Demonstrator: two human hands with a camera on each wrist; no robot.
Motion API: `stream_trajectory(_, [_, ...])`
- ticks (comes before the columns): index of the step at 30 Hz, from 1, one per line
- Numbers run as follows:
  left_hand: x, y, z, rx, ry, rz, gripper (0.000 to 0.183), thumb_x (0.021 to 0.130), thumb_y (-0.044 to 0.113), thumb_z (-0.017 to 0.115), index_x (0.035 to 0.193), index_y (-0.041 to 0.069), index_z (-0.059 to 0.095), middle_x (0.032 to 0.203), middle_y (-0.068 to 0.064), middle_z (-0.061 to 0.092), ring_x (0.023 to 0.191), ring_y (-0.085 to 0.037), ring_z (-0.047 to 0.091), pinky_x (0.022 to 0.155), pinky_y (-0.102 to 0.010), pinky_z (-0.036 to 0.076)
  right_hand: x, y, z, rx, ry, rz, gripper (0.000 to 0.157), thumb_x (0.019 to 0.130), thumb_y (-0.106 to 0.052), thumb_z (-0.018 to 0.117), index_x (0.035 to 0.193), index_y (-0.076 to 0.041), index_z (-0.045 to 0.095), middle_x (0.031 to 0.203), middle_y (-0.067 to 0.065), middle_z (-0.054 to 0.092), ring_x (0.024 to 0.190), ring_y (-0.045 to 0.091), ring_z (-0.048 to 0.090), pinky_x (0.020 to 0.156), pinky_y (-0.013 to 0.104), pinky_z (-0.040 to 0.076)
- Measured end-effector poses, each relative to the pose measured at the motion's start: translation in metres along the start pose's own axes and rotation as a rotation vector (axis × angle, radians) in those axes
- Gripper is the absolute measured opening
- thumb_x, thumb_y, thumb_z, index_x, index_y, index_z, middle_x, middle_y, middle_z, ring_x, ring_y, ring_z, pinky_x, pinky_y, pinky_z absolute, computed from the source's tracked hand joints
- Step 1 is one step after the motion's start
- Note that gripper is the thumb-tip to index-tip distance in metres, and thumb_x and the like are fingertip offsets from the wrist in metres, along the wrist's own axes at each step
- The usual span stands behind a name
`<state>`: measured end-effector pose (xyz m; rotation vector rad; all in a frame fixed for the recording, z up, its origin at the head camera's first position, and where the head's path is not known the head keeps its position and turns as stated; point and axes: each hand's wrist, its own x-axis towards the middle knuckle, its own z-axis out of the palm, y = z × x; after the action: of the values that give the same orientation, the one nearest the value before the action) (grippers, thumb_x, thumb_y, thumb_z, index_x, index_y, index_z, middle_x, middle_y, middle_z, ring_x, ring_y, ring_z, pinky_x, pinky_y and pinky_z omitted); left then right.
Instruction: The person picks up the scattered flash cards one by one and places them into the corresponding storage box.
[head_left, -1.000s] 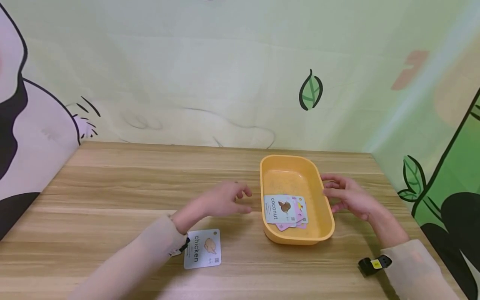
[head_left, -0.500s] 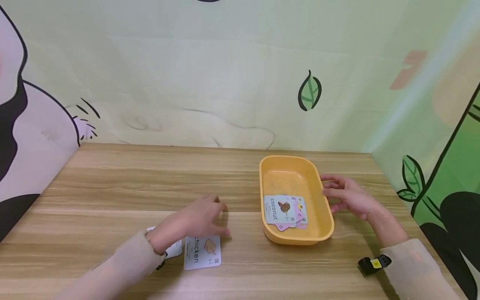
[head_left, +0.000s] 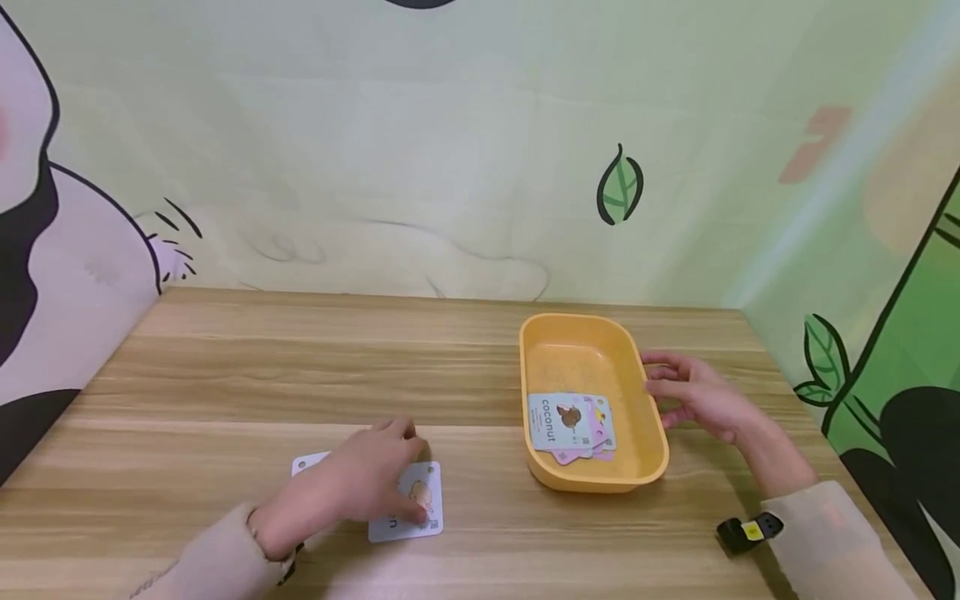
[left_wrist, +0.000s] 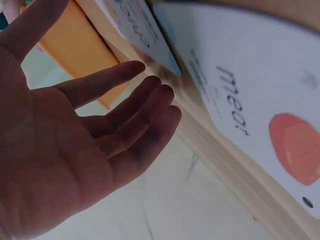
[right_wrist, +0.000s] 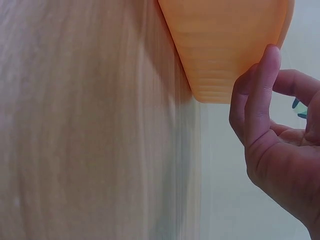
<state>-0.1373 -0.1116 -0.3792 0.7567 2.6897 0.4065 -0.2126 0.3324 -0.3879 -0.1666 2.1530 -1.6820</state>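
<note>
My left hand [head_left: 363,475] is over a pale card [head_left: 431,487] with a chicken drawing, hiding part of it. Its fingers are loosely bent and hold nothing; in the left wrist view the palm [left_wrist: 55,160] faces the cards. A second card [head_left: 307,462], mostly hidden behind that hand, carries a red-orange picture and a word that looks like "meat" [left_wrist: 240,85]. On the right, my right hand [head_left: 697,396] touches the outer side of a yellow basket [head_left: 585,482] with relaxed fingers. A coconut card [head_left: 558,423] lies in the basket on top of several others.
The wooden table [head_left: 300,367] runs back to a printed cloth wall [head_left: 337,150]. Bare tabletop lies between the cards and the basket. A small black device [head_left: 738,533] is strapped on the right wrist.
My left hand has moved left and toward the near edge, from beside the basket to over the chicken card. The right hand and the basket have stayed in place.
</note>
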Motion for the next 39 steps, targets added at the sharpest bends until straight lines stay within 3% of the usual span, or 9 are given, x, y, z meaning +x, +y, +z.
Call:
stream_trajectory(8, [-0.0021, 0.0003, 0.0089, 0.05, 0.03, 0.018, 0.069, 0.068, 0.032, 0.097, 0.12, -0.001, 0.066, 0.119, -0.01, 0.053, 0.109, -0.028, 0.053, 0.091, -0.05, 0.053, -0.0007, -0.0001, 0.0002, 0.001, -0.003, -0.009, 0.063, 0.103, -0.006, 0.058, 0.153, 0.012, 0.025, 0.122, 0.025, 0.055, 0.09, 0.02, 0.068, 0.065, 0.035, 0.062])
stream_trajectory(19, [0.001, 0.0018, 0.0088, 0.068, 0.028, -0.014, 0.066, 0.069, 0.029, 0.097, 0.118, -0.001, 0.065, 0.126, -0.017, 0.056, 0.121, -0.036, 0.054, 0.098, -0.057, 0.05, -0.0006, 0.0006, 0.0005, 0.009, -0.009, -0.02, 0.061, 0.103, -0.006, 0.058, 0.152, 0.013, 0.026, 0.12, 0.021, 0.057, 0.089, 0.021, 0.068, 0.065, 0.036, 0.062])
stream_trajectory(32, [0.005, -0.0026, 0.0102, 0.039, 0.068, -0.004, 0.06, 0.065, 0.027, 0.098, 0.107, 0.002, 0.063, 0.109, -0.012, 0.056, 0.107, -0.034, 0.057, 0.09, -0.056, 0.052, -0.0001, 0.0016, 0.0, 0.01, -0.006, -0.015, 0.062, 0.103, -0.007, 0.059, 0.152, 0.012, 0.026, 0.121, 0.023, 0.056, 0.088, 0.022, 0.068, 0.064, 0.036, 0.062])
stream_trajectory(39, [0.0048, -0.0042, 0.0082, -0.009, 0.07, 0.012, 0.058, 0.075, 0.028, 0.093, 0.115, 0.0, 0.063, 0.109, -0.011, 0.057, 0.103, -0.03, 0.055, 0.087, -0.051, 0.052, -0.0006, 0.0009, 0.0003, 0.015, -0.009, -0.013, 0.062, 0.102, -0.006, 0.059, 0.152, 0.012, 0.026, 0.121, 0.023, 0.056, 0.088, 0.022, 0.068, 0.064, 0.036, 0.062])
